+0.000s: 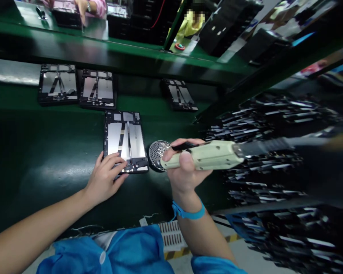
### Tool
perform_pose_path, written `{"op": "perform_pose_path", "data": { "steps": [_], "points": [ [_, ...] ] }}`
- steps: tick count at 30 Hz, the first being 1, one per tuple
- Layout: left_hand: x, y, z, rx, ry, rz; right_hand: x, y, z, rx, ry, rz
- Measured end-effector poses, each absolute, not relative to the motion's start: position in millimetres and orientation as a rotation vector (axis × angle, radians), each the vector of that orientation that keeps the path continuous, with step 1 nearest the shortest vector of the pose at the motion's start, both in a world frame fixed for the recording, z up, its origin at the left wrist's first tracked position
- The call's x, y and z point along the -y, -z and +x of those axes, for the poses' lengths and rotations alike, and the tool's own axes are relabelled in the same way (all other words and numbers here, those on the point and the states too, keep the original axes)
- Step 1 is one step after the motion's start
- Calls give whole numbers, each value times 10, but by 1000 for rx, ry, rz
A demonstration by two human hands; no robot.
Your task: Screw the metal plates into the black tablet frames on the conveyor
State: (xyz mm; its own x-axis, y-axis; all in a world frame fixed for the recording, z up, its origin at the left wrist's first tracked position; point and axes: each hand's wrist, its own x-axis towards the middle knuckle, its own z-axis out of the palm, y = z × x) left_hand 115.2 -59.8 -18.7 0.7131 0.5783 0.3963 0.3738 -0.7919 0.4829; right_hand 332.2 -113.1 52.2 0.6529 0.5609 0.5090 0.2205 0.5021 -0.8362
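Observation:
My left hand (pixel 107 176) rests on the near corner of an open tablet chassis (pixel 125 140) lying on the green belt, fingers curled over its edge. My right hand (pixel 183 167) is wrapped round a cream electric screwdriver (pixel 205 156), held sideways with its tip pointing left over a round perforated screw tray (pixel 157 154). A thick black cable runs off the tool's rear to the right. A blue wrist strap (pixel 188 212) circles my right wrist.
Three more open chassis lie farther along the green conveyor (pixel 31 152): two at left (pixel 58 83) (pixel 97 88), one at centre right (pixel 179 95). Racks of stacked dark parts (pixel 274 152) fill the right. Another person's hand (pixel 81 9) works across the line.

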Motion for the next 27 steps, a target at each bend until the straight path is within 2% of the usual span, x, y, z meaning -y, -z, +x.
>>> {"op": "perform_pose_path", "data": {
  "steps": [7,27],
  "points": [
    [582,205,1133,-722,-743,2511,1007,-449,2821,1069,-571,-904],
    [567,214,1178,-721,-796,2482,1025,-250,2740,1185,-653,-962]
  ]
}}
